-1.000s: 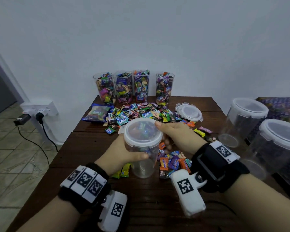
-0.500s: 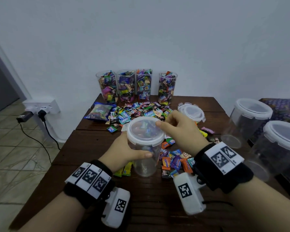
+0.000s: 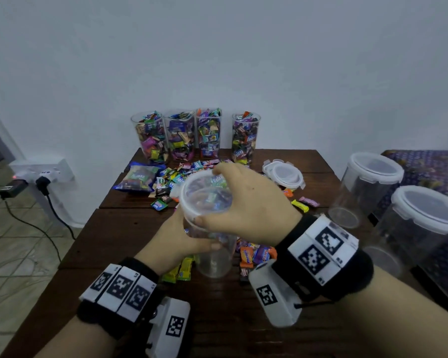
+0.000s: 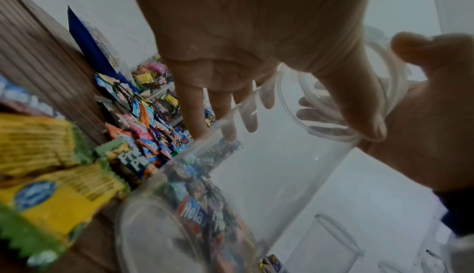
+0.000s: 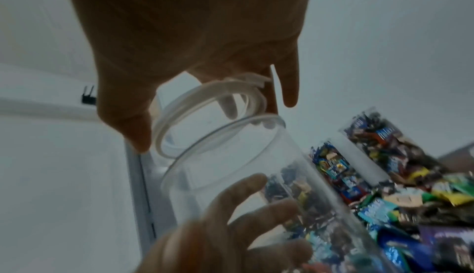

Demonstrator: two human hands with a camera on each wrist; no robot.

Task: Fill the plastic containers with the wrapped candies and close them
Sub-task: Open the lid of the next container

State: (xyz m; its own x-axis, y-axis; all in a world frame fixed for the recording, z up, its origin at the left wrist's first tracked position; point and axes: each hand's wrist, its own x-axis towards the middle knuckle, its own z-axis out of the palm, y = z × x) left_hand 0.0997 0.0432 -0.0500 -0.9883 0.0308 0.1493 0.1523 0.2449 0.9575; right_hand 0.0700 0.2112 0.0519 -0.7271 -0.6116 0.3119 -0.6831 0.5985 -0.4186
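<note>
A clear, empty cylindrical plastic container (image 3: 212, 244) is standing upright, mouth up, above the dark wooden desk (image 3: 130, 228). The left hand (image 3: 176, 239) is gripping its wall while the right hand (image 3: 248, 202) is pinching its white-rimmed lid (image 3: 204, 197) clear; filling with wrapped candies (image 3: 254, 254) likely follows.

A plain pale wall (image 3: 243, 60) is seen behind a dark wooden table (image 3: 140, 228), which is set close against it. To the left, a floor of beige tiles (image 3: 16, 241) is shown, and a white power strip (image 3: 44, 169) is fixed low on the wall, with a black plug and cable (image 3: 47, 200) trailed down to the floor. At the right edge, a surface covered in dark patterned cloth (image 3: 429, 166) is placed beside the table, and the whole room is lit dimly and evenly.
</note>
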